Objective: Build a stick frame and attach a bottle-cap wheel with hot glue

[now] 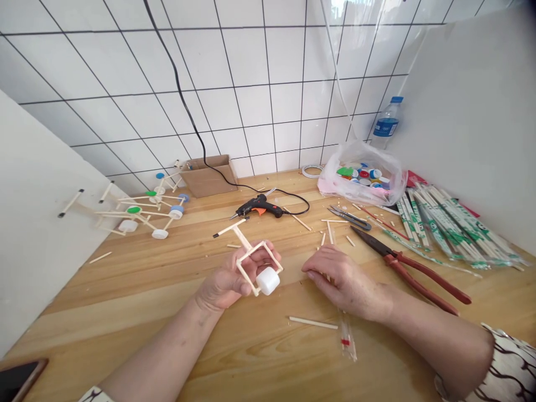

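Observation:
My left hand [226, 279] is closed around a small frame of wooden sticks [247, 251], lifted above the table. It has a square of sticks, a stem with a dark-tipped crossbar, and a white bottle cap [268, 281] at its near corner. My right hand [345, 282] rests low over the table, fingers curled together; whatever is in them, if anything, is hidden. A clear plastic wrapper [347, 340] with a red mark comes out below that hand, and stick pieces [330, 231] lie just beyond it. One loose stick [313, 322] lies between both forearms.
A black glue gun [259, 206] lies mid-table, its cord running up the wall. To the right are red-handled pliers [419, 273], thread snips [352, 216], wrapped chopsticks [452, 223] and a bag of caps [364, 178]. Cap-wheeled stick models [151, 209] and a cardboard box [211, 176] stand left.

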Tool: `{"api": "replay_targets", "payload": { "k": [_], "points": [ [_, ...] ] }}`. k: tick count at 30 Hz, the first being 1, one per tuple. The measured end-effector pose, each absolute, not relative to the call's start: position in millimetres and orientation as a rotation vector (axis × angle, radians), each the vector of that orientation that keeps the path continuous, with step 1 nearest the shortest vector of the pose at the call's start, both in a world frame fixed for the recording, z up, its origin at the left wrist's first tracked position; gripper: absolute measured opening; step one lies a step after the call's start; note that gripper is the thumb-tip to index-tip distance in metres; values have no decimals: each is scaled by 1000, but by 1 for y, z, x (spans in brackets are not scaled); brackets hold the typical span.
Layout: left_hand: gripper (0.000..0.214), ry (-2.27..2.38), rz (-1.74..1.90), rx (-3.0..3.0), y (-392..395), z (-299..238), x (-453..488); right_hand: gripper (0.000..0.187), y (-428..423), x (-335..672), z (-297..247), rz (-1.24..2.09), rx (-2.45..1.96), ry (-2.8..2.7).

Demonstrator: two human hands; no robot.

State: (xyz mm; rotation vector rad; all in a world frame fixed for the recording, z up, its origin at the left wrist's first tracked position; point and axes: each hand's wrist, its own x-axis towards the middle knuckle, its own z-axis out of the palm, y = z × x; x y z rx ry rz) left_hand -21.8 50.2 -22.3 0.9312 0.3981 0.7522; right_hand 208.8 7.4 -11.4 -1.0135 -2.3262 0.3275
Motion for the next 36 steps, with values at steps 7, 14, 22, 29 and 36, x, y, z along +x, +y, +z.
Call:
{"api": "replay_targets", "payload": {
  "k": [7, 14, 22, 29, 36],
  "points": [
    [69, 352, 695, 942, 50, -25, -24, 15, 6, 208, -13, 367, -1013, -2324],
    [73, 319, 636, 964, 51, -29, -29, 16, 5, 207, -14, 391, -1024, -2351],
    [73, 285, 605, 943, 50, -27, -28, 16, 4, 206, -15, 431, -1044, -2389],
    [72, 271, 590, 945, 50, -26, -27, 17, 4, 205, -15, 445, -1050, -2402],
    [70, 257, 592, 948, 49, -24, -26, 17, 3, 205, -14, 491, -1040, -2380]
  ]
}}
